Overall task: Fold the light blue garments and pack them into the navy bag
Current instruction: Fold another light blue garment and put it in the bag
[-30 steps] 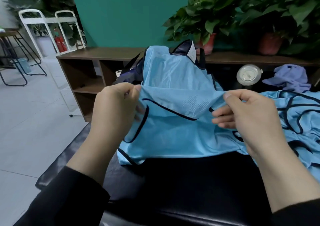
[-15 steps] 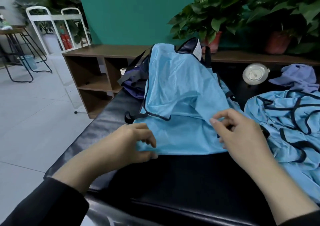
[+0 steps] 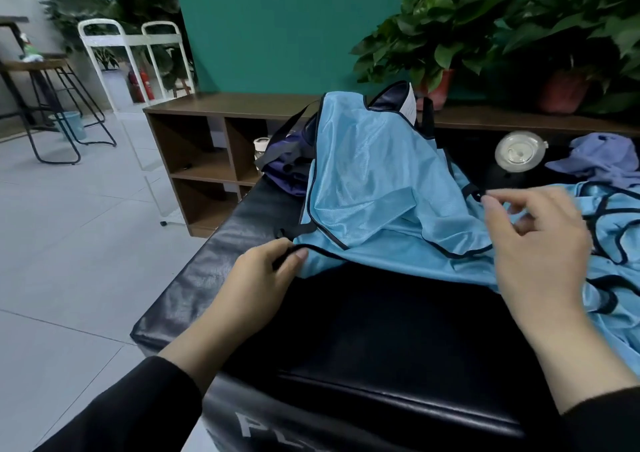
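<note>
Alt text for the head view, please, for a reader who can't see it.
A person's left hand pinches the dark-trimmed edge of a light blue garment draped over a navy bag on a black padded bench. The right hand hovers beside more blue garments.

Garment point(image 3: 374, 181) hides most of navy bag point(image 3: 287, 164)

Looking like a lounge or studio corner of an office – showing a teal wall point(image 3: 277, 29), potted plants point(image 3: 440, 36) sitting along a low wooden shelf unit point(image 3: 207, 146), bar stools point(image 3: 52, 105) standing on grey tiled floor point(image 3: 69, 243), black padded bench point(image 3: 381, 330) filling the foreground.
</note>
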